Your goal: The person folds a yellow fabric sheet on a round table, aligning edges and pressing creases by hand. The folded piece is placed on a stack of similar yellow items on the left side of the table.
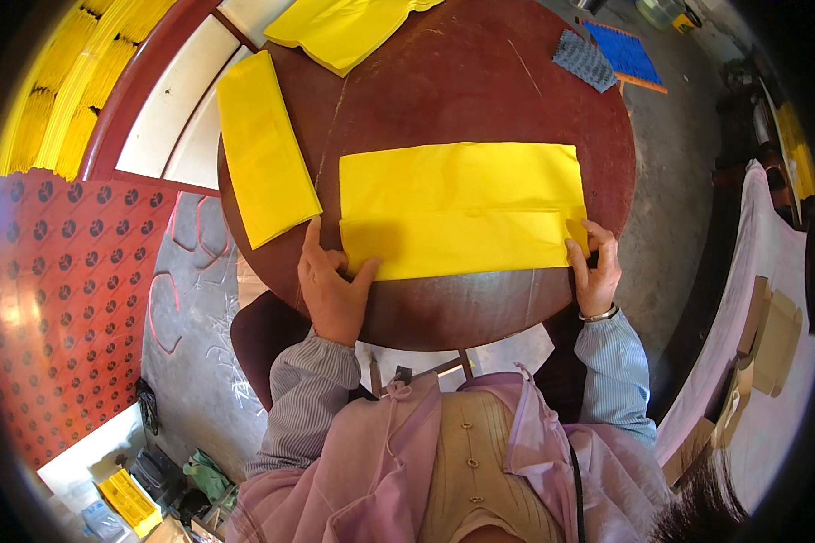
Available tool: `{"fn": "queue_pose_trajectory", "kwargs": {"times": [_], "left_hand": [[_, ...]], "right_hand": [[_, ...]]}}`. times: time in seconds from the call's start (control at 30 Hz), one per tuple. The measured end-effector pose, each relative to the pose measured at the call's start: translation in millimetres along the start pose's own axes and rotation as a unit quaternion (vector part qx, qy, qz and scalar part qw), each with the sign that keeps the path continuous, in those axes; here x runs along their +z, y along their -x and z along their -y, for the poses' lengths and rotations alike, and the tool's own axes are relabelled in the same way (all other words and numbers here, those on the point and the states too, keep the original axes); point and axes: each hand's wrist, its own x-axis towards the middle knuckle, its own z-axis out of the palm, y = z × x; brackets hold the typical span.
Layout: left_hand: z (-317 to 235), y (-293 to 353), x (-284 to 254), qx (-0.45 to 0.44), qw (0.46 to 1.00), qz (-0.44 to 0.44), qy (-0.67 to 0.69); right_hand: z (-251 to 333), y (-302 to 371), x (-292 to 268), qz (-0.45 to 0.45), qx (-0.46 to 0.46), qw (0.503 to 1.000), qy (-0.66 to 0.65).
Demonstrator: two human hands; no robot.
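A wide yellow sheet [462, 181] lies on the round dark-red table [444, 100], a long crease running across it; whether it is paper or cloth I cannot tell. My left hand [333, 288] is at its near left corner, fingers spread, the thumb touching the sheet's edge and the index finger stretched toward a narrow folded yellow piece [264, 149]. At the near right corner, my right hand [598, 267] has its thumb on the sheet and its fingers curled at the side edge. Further yellow sheets [349, 32] lie at the table's far side.
A grey textured cloth [585, 60] sits on the table's far right edge, beside a blue panel [625, 54]. Stacked yellow bundles [72, 81] fill the far left. Opened cardboard boxes [774, 344] rest on a pale-covered surface at right. Pink cords [158, 308] lie on the left floor.
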Motion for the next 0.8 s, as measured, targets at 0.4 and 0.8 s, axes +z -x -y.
{"fn": "queue_pose_trajectory", "kwargs": {"times": [0.4,0.8], "left_hand": [[-19.7,-1.8,-2.8,0.127,0.985,-0.026,-0.112],[-20.8,8.9,48.3,0.28,0.954,0.108,0.006]], "right_hand": [[1.2,-5.9,-0.8,0.034,-0.059,0.997,0.045],[23.7,-13.8,-10.1,0.007,-0.064,0.986,0.151]]}}
